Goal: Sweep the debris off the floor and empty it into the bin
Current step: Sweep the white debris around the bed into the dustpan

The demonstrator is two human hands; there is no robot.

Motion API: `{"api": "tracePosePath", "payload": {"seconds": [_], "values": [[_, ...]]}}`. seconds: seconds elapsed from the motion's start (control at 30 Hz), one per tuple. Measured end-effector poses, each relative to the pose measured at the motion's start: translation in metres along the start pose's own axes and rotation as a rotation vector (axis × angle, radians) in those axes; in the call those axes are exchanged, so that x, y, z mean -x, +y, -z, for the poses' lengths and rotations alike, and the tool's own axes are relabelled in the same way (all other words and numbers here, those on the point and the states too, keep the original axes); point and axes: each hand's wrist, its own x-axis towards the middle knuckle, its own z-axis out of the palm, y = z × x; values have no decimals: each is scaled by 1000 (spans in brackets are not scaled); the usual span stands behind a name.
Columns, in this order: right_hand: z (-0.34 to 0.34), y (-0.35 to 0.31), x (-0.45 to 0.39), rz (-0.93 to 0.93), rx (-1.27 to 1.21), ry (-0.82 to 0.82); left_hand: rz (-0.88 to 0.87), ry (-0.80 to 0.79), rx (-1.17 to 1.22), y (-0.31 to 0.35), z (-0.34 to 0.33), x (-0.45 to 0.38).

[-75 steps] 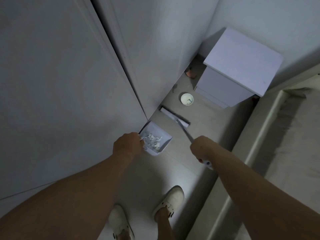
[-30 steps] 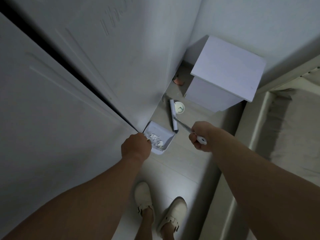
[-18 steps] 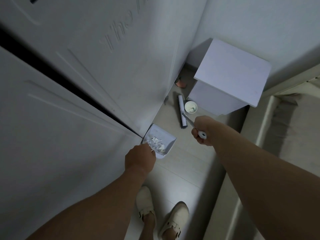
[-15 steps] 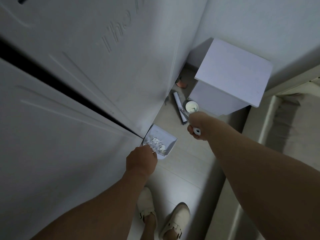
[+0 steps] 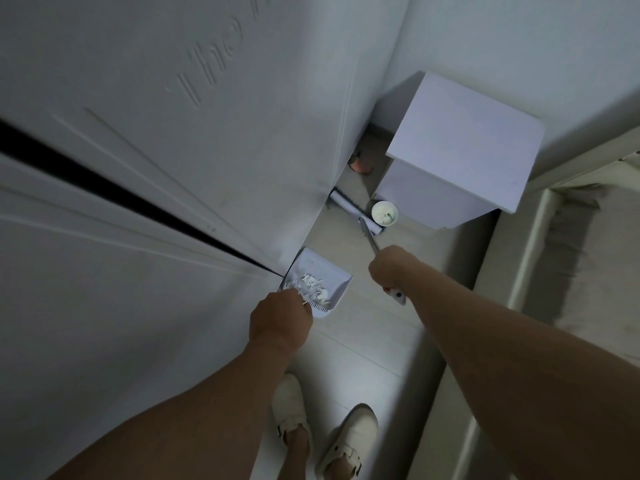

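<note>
Nearest, two pale clogs (image 5: 325,431) stand on the floor (image 5: 363,344) of a narrow passage beside a wardrobe door (image 5: 138,237). The left hand (image 5: 280,320) has its grip curled round the handle of a dustpan (image 5: 317,282), held level with white debris (image 5: 311,289) heaped in it. The right hand (image 5: 389,270) has its grip closed round the broom handle (image 5: 369,237); the broom head (image 5: 355,211) rests further off, just beside a small round cup (image 5: 384,213) in front of a white cabinet (image 5: 460,147). Sweeping looks largely done. No bin is in view, so next, I judge, the loaded pan must be carried flat to one and tipped.
</note>
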Motion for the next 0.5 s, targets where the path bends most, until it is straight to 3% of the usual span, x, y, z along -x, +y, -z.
{"api": "tracePosePath", "payload": {"seconds": [0.33,0.5], "values": [[-25,-13,-9,64,25,2,-5,36,-19,-5,2,-6],[-39,8,6,-38,147,19,-1,28,16,-12,4,-9]]}}
